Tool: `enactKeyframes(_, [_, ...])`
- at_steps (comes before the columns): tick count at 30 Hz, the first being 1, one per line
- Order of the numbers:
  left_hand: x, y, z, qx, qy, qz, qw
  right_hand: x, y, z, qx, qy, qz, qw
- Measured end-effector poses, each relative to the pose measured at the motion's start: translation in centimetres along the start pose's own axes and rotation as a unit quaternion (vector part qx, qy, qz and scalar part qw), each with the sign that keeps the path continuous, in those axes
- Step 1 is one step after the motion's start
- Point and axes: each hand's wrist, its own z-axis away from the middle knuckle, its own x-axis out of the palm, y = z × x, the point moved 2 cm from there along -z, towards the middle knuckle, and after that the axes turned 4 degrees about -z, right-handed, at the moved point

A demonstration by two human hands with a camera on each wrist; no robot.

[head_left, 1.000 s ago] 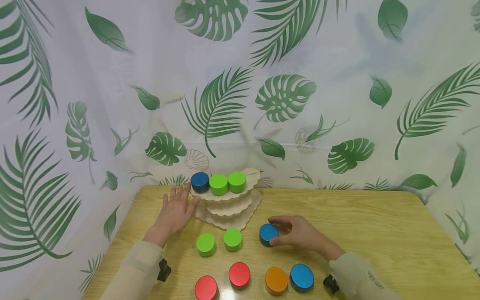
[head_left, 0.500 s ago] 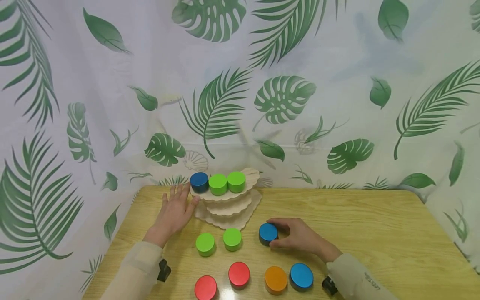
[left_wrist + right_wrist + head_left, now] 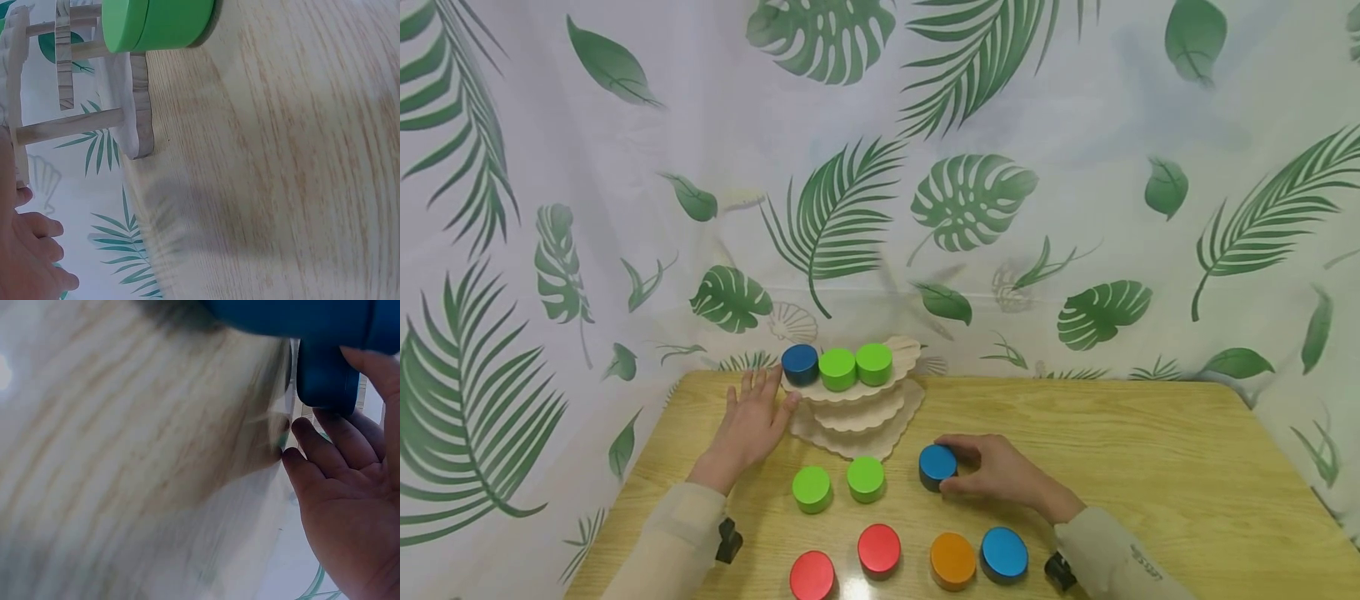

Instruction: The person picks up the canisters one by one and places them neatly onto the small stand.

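In the head view my right hand (image 3: 992, 471) holds a round blue tin (image 3: 937, 467) by its side, thumb at the front and fingers behind. The right wrist view shows this blue tin (image 3: 328, 378) between thumb and fingers; I cannot tell whether it touches the table. My left hand (image 3: 751, 423) has spread, mostly straight fingers, with thumb and index touching the left end of a tiered wooden stand (image 3: 859, 415). On the stand's top tier sit a dark blue tin (image 3: 800, 365) and two green tins (image 3: 837, 369).
Before the stand are two green tins (image 3: 812, 488). Closer to me stand two red tins (image 3: 878, 550), an orange tin (image 3: 952, 561) and another blue tin (image 3: 1003, 554). Behind the wooden table (image 3: 1112, 442) hangs a leaf-patterned cloth (image 3: 865, 108).
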Motion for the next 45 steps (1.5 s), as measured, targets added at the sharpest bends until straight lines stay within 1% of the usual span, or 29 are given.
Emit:
enactKeyframes(11, [0.0,-0.1,0.1,0.001,0.003,0.006,1.0000,-0.4,-0.4,-0.1,-0.006,0.000,-0.023,1.000])
enactKeyframes(18, [0.2,-0.3,0.1,0.000,0.004,0.005,1.0000,-1.0,-1.0,-0.2,-0.016,0.012,-0.024,1.000])
enactKeyframes(23, [0.3,-0.4,0.1,0.000,0.003,0.006,1.0000,-1.4,-1.2,-0.3,-0.006,0.017,-0.030,0.999])
enactKeyframes(28, [0.3,-0.4,0.1,0.004,0.007,0.005,1.0000,-1.9,-1.6,-0.4,-0.009,0.026,-0.035,0.999])
enactKeyframes(29, [0.3,-0.3,0.1,0.005,0.009,0.005,0.9999,-2.0,-1.7,-0.4,-0.014,0.027,-0.031,0.999])
enactKeyframes(37, [0.2,-0.3,0.1,0.007,0.013,0.007,0.9999,-2.7,-2.8,-1.0,-0.015,0.043,-0.019,0.999])
enactKeyframes(42, [0.3,-0.3,0.1,0.006,0.010,0.005,0.9999,-3.4,-3.3,-1.4,-0.035,0.052,-0.006,0.998])
enactKeyframes(45, [0.3,-0.3,0.1,0.006,0.011,0.005,0.9999,-3.8,-3.6,-1.8,-0.040,0.064,-0.002,0.997])
